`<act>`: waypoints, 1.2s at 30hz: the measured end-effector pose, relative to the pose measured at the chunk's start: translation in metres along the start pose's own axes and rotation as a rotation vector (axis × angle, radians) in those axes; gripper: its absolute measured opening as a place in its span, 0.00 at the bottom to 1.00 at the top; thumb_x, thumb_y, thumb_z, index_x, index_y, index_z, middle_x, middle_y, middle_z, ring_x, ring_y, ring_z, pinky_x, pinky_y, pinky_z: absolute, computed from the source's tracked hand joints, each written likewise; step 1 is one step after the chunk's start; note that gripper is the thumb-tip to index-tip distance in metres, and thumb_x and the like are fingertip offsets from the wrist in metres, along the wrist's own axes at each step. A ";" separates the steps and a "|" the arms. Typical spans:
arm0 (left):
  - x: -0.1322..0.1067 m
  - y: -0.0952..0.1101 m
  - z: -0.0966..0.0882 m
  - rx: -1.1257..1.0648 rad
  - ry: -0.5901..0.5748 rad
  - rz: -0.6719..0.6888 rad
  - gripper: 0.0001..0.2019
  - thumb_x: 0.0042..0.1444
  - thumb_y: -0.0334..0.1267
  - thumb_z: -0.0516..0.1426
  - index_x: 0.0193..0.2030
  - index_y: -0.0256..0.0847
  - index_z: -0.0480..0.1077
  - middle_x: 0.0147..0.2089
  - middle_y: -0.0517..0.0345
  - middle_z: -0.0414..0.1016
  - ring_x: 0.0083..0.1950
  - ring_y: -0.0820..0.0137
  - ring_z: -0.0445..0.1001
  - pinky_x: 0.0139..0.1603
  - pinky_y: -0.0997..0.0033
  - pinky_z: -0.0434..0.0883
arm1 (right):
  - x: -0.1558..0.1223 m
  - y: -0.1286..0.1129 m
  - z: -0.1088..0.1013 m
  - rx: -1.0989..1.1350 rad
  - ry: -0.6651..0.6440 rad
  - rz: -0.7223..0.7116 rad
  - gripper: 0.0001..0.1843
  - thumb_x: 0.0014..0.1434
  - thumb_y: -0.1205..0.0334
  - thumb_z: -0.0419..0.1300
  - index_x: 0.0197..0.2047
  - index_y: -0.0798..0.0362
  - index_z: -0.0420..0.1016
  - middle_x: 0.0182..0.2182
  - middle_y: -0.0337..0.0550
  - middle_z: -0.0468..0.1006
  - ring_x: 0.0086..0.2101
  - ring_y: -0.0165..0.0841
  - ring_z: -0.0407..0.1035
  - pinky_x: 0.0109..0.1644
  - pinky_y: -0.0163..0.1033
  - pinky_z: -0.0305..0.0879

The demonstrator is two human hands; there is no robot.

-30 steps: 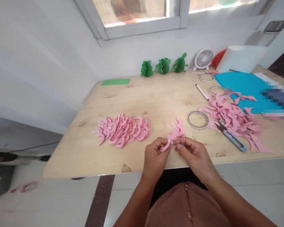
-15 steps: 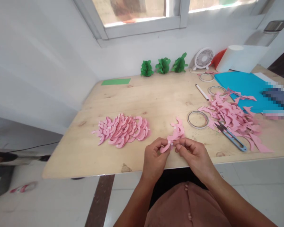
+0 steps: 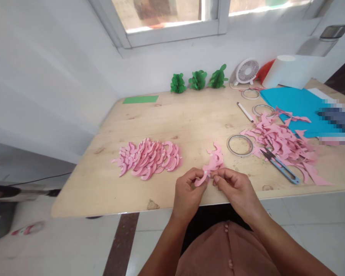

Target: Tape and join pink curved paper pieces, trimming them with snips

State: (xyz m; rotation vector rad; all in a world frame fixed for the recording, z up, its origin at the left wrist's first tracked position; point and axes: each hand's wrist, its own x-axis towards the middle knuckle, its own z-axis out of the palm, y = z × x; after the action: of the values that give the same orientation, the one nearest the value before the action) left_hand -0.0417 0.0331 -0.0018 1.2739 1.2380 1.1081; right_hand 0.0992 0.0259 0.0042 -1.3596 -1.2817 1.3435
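Note:
My left hand (image 3: 189, 191) pinches a curved pink paper piece (image 3: 200, 181) near the table's front edge. Closed at the fingertips, my right hand (image 3: 237, 188) meets that piece from the right, where a small whitish bit shows; whether the fingers grip the bit or the paper is hidden. Just beyond the fingertips lie a few more pink paper pieces (image 3: 217, 157). To the left is a heap of overlapping pink paper crescents (image 3: 151, 159), several with small white patches on them.
Pink paper scraps (image 3: 281, 138) are piled at the right, with blue thread snips (image 3: 284, 168) in front. Tape rings (image 3: 240, 145), a white pen (image 3: 245, 112) and blue sheets (image 3: 299, 101) lie nearby. Green paper ornaments (image 3: 198, 79) and a small fan (image 3: 247, 71) stand along the wall.
Almost nothing differs. Both hands stay in place at the pink piece, with only a tiny shift at the fingertips.

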 end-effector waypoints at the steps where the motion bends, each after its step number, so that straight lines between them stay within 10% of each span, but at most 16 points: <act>1: 0.000 -0.001 0.000 0.011 0.008 0.007 0.07 0.52 0.36 0.58 0.25 0.38 0.71 0.28 0.59 0.69 0.33 0.70 0.68 0.38 0.71 0.66 | 0.000 0.000 0.000 0.007 0.004 -0.001 0.12 0.58 0.57 0.56 0.36 0.54 0.78 0.27 0.40 0.76 0.28 0.30 0.65 0.32 0.34 0.61; 19: -0.003 -0.005 0.003 0.506 0.203 0.393 0.06 0.49 0.27 0.57 0.25 0.41 0.68 0.28 0.57 0.73 0.33 0.67 0.71 0.35 0.70 0.67 | -0.002 0.000 0.004 0.084 0.006 0.060 0.12 0.55 0.58 0.58 0.37 0.54 0.79 0.26 0.38 0.76 0.27 0.29 0.67 0.34 0.35 0.63; 36: 0.000 0.000 0.003 -0.033 0.020 -0.011 0.09 0.54 0.41 0.57 0.29 0.38 0.73 0.30 0.57 0.72 0.35 0.69 0.69 0.39 0.71 0.67 | 0.001 -0.002 -0.001 -0.109 0.100 -0.152 0.10 0.58 0.58 0.57 0.38 0.52 0.77 0.35 0.44 0.77 0.35 0.34 0.70 0.37 0.37 0.66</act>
State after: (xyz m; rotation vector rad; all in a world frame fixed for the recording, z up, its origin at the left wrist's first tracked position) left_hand -0.0390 0.0325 -0.0025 1.2324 1.2349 1.1318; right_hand 0.0997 0.0276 0.0056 -1.3560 -1.3774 1.1030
